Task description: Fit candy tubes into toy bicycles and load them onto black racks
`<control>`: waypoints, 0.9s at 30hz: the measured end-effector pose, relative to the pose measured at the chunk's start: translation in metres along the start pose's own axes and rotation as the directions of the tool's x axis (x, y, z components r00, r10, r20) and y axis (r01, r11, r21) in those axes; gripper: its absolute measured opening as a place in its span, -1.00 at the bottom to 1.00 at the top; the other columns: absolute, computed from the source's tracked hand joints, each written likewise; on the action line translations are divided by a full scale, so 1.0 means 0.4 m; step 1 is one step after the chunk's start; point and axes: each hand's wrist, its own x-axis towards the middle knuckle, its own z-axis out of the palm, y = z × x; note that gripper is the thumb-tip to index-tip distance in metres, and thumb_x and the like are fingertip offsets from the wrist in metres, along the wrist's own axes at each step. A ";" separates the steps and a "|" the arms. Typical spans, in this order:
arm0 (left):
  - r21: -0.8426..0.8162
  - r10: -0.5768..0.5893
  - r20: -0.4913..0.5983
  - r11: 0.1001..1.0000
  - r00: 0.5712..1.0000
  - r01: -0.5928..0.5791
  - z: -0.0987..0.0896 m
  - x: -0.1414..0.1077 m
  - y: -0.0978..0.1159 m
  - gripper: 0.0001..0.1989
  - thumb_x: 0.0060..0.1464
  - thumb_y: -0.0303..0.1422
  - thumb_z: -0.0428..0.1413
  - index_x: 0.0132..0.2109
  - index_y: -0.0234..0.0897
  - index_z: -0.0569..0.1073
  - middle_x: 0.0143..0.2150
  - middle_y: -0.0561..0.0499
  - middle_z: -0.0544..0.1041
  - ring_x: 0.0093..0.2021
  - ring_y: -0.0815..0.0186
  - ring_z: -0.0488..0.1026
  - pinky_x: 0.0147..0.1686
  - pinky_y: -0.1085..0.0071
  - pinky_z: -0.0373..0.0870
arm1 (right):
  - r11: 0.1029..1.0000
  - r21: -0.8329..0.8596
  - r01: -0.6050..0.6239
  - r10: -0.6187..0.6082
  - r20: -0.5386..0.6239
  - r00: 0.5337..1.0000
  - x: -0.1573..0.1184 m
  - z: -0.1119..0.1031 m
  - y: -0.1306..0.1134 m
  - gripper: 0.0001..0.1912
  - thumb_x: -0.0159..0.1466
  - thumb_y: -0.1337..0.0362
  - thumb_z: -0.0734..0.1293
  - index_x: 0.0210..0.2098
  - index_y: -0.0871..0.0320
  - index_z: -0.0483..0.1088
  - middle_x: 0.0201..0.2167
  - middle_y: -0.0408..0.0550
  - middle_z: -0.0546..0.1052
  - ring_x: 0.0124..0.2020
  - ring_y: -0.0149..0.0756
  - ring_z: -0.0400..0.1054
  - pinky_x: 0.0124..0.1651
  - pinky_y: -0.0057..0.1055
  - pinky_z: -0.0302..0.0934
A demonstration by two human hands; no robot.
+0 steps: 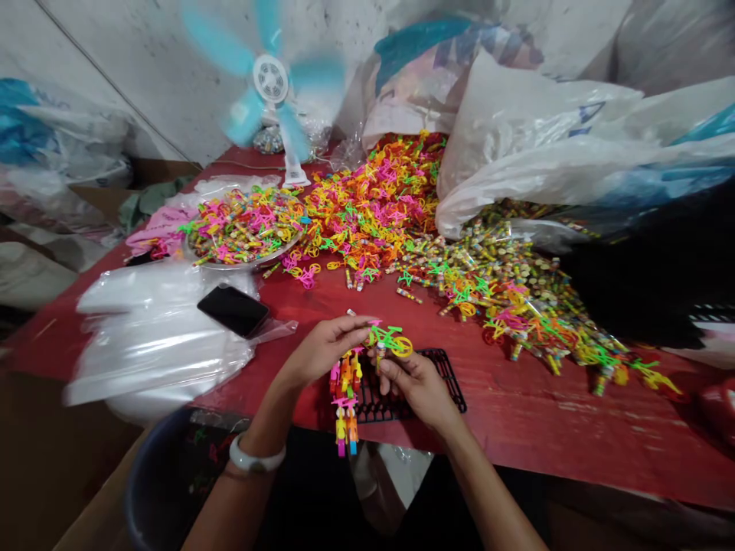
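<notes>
Near the table's front edge, my right hand (414,383) pinches a small striped tube (380,353) with a toy bicycle at its top. The bicycle (390,339) has a green frame and a yellow wheel. My left hand (330,346) has its fingers closed at the bicycle's left end, over something pink and small. Below the left fingers, a cluster of pink, orange and yellow plastic pieces (346,383) hangs past the table edge beside a black grid rack (442,375). The rack lies partly under my right hand.
Loose bicycles (390,199) and striped tubes (511,268) are heaped behind. At the left are a full bowl (246,264), clear plastic bags (155,337) and a black phone (233,310). A fan (271,80) spins at the back; a blue tub (143,490) stands below.
</notes>
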 end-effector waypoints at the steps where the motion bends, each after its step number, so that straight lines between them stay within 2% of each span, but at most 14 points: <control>1: 0.000 0.007 0.011 1.000 1.000 -0.007 -0.001 0.008 0.006 -0.69 0.12 -0.27 0.10 -0.02 -0.27 0.51 -0.03 -0.07 0.56 -0.02 0.21 0.47 0.02 0.30 0.36 | 1.000 0.012 0.003 -0.002 -0.007 1.000 0.001 0.001 -0.006 -0.64 0.18 -0.03 0.31 -0.37 0.18 0.40 -0.69 -0.22 0.37 -0.66 -0.46 0.15 -0.58 -0.52 0.05; 4: 0.126 0.096 -0.070 0.988 0.993 -0.086 0.008 0.030 0.021 -0.82 0.06 -0.33 0.15 -0.20 -0.29 0.57 -0.23 -0.04 0.59 -0.18 0.24 0.50 -0.10 0.34 0.39 | 1.000 0.000 0.019 -0.019 -0.071 0.997 0.005 -0.002 -0.020 -0.66 0.17 -0.01 0.33 -0.33 0.17 0.39 -0.69 -0.24 0.36 -0.68 -0.46 0.13 -0.60 -0.52 0.03; 6: 0.276 0.188 -0.124 0.950 0.974 -0.149 0.020 0.041 0.028 -0.88 0.06 -0.37 0.15 -0.27 -0.26 0.57 -0.27 -0.02 0.58 -0.20 0.25 0.49 -0.10 0.34 0.37 | 0.998 -0.025 0.052 -0.054 -0.119 0.991 0.007 -0.002 -0.023 -0.70 0.17 0.02 0.34 -0.34 0.15 0.38 -0.68 -0.24 0.36 -0.68 -0.46 0.14 -0.61 -0.52 0.04; 8: 0.390 0.238 -0.117 0.904 0.964 -0.176 0.030 0.048 0.031 -0.87 0.08 -0.43 0.12 -0.28 -0.22 0.57 -0.26 0.00 0.59 -0.17 0.25 0.48 -0.07 0.33 0.35 | 0.997 -0.019 0.077 -0.079 -0.154 0.985 0.007 0.004 -0.018 -0.73 0.17 0.05 0.36 -0.37 0.14 0.36 -0.67 -0.24 0.37 -0.67 -0.45 0.19 -0.60 -0.52 0.09; 12: 0.443 0.154 -0.025 0.887 0.988 -0.128 0.032 0.044 0.017 -0.82 0.10 -0.46 0.07 -0.24 -0.21 0.57 -0.26 0.01 0.59 -0.19 0.26 0.49 -0.11 0.36 0.35 | 0.996 0.082 0.023 -0.009 -0.166 0.986 0.007 0.032 0.024 -0.70 0.11 0.02 0.38 -0.35 0.11 0.35 -0.58 -0.20 0.44 -0.61 -0.35 0.36 -0.51 -0.44 0.29; 15: 0.372 0.074 0.014 0.925 0.997 -0.074 0.018 0.035 -0.003 -0.79 0.16 -0.36 0.02 -0.16 -0.25 0.54 -0.20 -0.03 0.59 -0.19 0.26 0.49 -0.15 0.38 0.37 | 0.990 0.138 -0.030 0.052 -0.162 0.985 0.012 0.058 0.065 -0.63 0.05 -0.03 0.42 -0.34 0.10 0.34 -0.54 -0.17 0.47 -0.58 -0.28 0.42 -0.43 -0.33 0.39; 18: 0.348 0.024 0.057 0.937 0.998 -0.042 0.005 0.029 -0.008 -0.70 0.22 -0.23 -0.04 -0.18 -0.28 0.52 -0.22 -0.02 0.57 -0.20 0.27 0.48 -0.17 0.41 0.37 | 0.991 0.129 -0.046 0.066 -0.161 0.985 0.021 0.075 0.091 -0.64 0.05 -0.05 0.41 -0.37 0.08 0.33 -0.57 -0.19 0.47 -0.62 -0.27 0.40 -0.48 -0.32 0.39; 21: 0.395 -0.003 0.057 0.918 0.998 -0.020 0.003 0.026 0.003 -0.61 0.23 -0.14 -0.08 -0.27 -0.32 0.51 -0.34 0.01 0.54 -0.30 0.30 0.44 -0.27 0.44 0.36 | 0.998 -0.056 -0.013 0.003 -0.172 0.985 0.024 0.080 0.095 -0.80 0.17 0.09 0.33 -0.36 0.09 0.35 -0.61 -0.18 0.46 -0.65 -0.29 0.36 -0.56 -0.40 0.31; 23: 0.416 0.002 0.037 0.909 0.999 -0.017 0.008 0.018 0.009 -0.59 0.22 -0.11 -0.09 -0.28 -0.31 0.51 -0.34 0.01 0.54 -0.30 0.29 0.45 -0.27 0.44 0.36 | 0.951 -0.301 0.074 -0.131 -0.172 0.976 0.020 0.086 0.092 -0.91 0.20 0.30 0.25 -0.32 0.09 0.40 -0.49 -0.10 0.52 -0.52 -0.26 0.42 -0.45 -0.41 0.31; 25: 0.448 0.030 0.020 0.894 0.999 -0.035 0.015 0.005 0.009 -0.62 0.21 -0.10 -0.06 -0.22 -0.27 0.53 -0.25 -0.02 0.57 -0.21 0.25 0.47 -0.17 0.39 0.37 | 0.839 -0.527 0.138 -0.249 -0.147 0.957 0.013 0.098 0.091 -0.70 0.15 0.48 0.19 -0.21 0.09 0.43 -0.30 -0.02 0.55 -0.34 -0.23 0.45 -0.31 -0.41 0.31; 27: 0.519 0.083 -0.016 0.852 0.996 -0.062 0.023 -0.011 0.001 -0.68 0.18 -0.13 0.01 -0.14 -0.23 0.53 -0.13 -0.05 0.58 -0.09 0.19 0.47 -0.04 0.30 0.33 | 0.748 -0.651 0.128 -0.277 -0.132 0.952 0.008 0.111 0.092 -0.54 0.10 0.58 0.14 -0.10 0.10 0.42 -0.21 0.02 0.53 -0.30 -0.23 0.45 -0.28 -0.42 0.30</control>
